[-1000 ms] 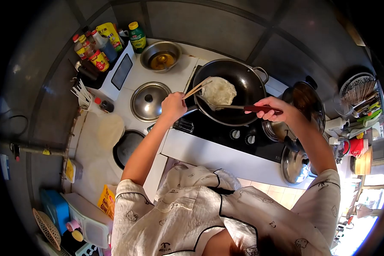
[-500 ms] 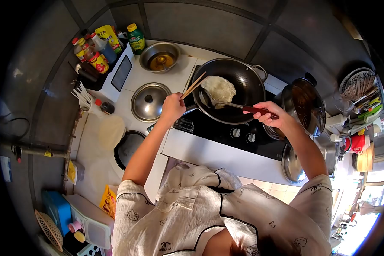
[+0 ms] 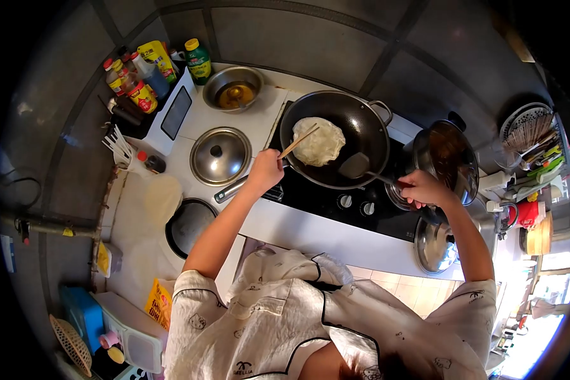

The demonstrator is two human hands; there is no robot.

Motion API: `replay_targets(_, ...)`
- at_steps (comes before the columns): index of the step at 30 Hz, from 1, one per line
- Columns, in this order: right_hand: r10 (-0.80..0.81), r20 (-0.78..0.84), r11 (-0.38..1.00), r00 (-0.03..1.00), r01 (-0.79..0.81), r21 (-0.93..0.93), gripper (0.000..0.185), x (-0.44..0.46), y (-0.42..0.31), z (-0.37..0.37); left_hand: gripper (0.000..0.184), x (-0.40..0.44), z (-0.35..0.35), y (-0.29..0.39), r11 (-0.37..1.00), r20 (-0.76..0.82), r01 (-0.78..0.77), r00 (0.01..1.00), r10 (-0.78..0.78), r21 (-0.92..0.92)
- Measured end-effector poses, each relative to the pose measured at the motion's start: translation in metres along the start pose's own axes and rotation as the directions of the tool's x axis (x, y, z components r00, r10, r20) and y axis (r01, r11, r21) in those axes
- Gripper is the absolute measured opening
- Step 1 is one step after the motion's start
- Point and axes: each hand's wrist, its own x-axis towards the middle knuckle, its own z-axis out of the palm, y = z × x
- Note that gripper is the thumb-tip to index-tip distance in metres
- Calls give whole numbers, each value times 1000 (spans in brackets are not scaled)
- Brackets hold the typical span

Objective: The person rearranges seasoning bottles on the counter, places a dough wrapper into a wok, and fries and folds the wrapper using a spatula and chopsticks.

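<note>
A pale round flatbread (image 3: 325,144) lies in the left part of the black wok (image 3: 367,120) on the stove. My left hand (image 3: 266,171) is closed on a pair of wooden chopsticks (image 3: 291,147), whose tips reach over the flatbread's left side. Closed around the handle of a spatula (image 3: 354,166) is my right hand (image 3: 424,189), to the right of the wok. The spatula's dark blade is at the wok's lower right, apart from the flatbread.
Left of the wok are a domed lid (image 3: 220,155) and a metal bowl of oil (image 3: 233,88). A dark flat pan (image 3: 192,227) and another pale round sheet (image 3: 161,199) lie farther left. A pot (image 3: 446,155) stands right of the wok.
The spatula has come out from beside the flatbread and moved right and down with my right hand. My left hand has lowered slightly, and the chopsticks now point over the flatbread.
</note>
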Motion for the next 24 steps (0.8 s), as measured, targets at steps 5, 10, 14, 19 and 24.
replay_targets(5,-114,-255,955,960,35,-294,21,35,14,-16,7,20,30,21,993,109,58,992,-70,106)
replay_targets(10,-215,-227,887,950,93,-452,26,80,20,-44,17,30,41,42,971,159,111,976,-146,210)
replay_targets(14,-346,-197,799,917,178,-574,32,91,16,-56,19,28,55,56,982,121,132,982,-149,139)
replay_targets(19,-505,-178,744,844,321,-586,35,92,31,-57,19,32,83,55,962,144,160,970,-194,220)
replay_targets(24,-581,-211,686,786,333,-647,35,83,31,-46,18,36,95,56,948,67,205,972,-227,242)
